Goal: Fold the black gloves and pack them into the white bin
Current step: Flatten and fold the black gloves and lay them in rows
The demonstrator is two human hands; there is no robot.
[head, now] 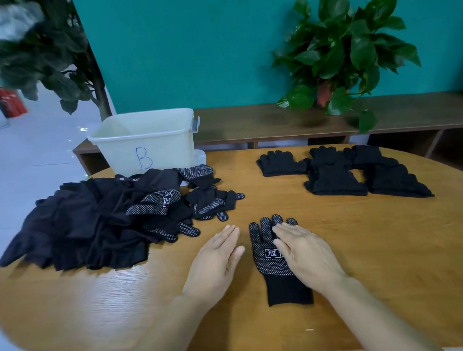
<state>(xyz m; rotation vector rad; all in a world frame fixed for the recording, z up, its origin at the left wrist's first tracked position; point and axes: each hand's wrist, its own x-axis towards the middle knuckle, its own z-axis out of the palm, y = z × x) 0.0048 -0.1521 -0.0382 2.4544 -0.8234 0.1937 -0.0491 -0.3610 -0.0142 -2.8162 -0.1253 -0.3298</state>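
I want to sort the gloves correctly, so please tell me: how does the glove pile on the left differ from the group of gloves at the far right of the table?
The left pile is loose and jumbled, gloves overlapping at mixed angles; the right group lies in neat flat stacks. The left pile shows white-dotted palms on several gloves; the right group shows only plain black fabric. The left pile lies just in front of the white bin; the right group lies apart from it. Both are black gloves on the wooden table.

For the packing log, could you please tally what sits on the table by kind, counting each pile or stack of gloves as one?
Single flat glove under the right hand: 1
Loose glove pile: 1
Tidy glove stacks: about 4; their edges merge, so this is uncertain
White bin: 1
Total: about 7
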